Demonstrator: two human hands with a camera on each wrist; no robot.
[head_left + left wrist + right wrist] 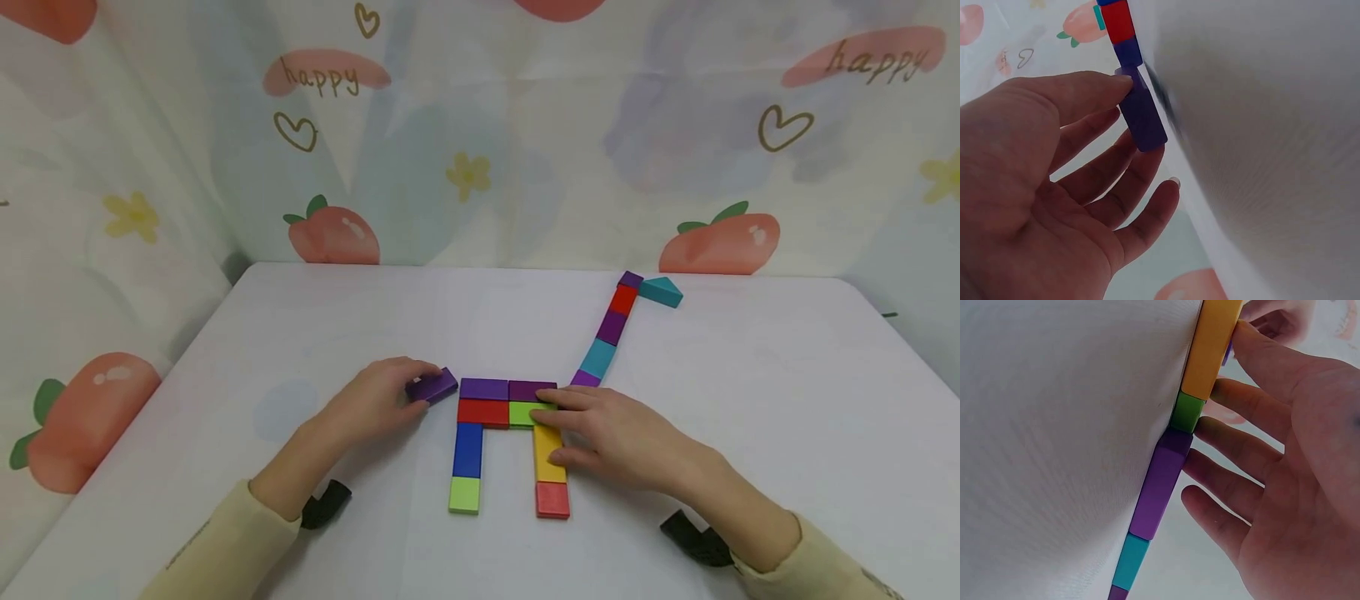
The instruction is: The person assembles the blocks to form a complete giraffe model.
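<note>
My left hand [378, 396] pinches a purple rectangular block [435, 387] between thumb and fingers, tilted beside the upper left corner of a flat figure of blocks. The figure's body has a violet block [483, 389] and a dark purple one above a red block [483, 412] and a green block [521, 415]. Fingers of my right hand [637, 437] rest, loosely extended, on the body's right end, with the thumb at the yellow block [550, 450]. In the right wrist view, the fingertips lie along the yellow, green and purple blocks [1161, 484].
Below the body, a blue block [468, 450] ends in a lime one [464, 496], the yellow in a light red one [552, 501]. A slanting row with a teal block [598, 359] rises to a teal triangle [662, 292]. A patterned curtain [510, 167] borders the white table [360, 317].
</note>
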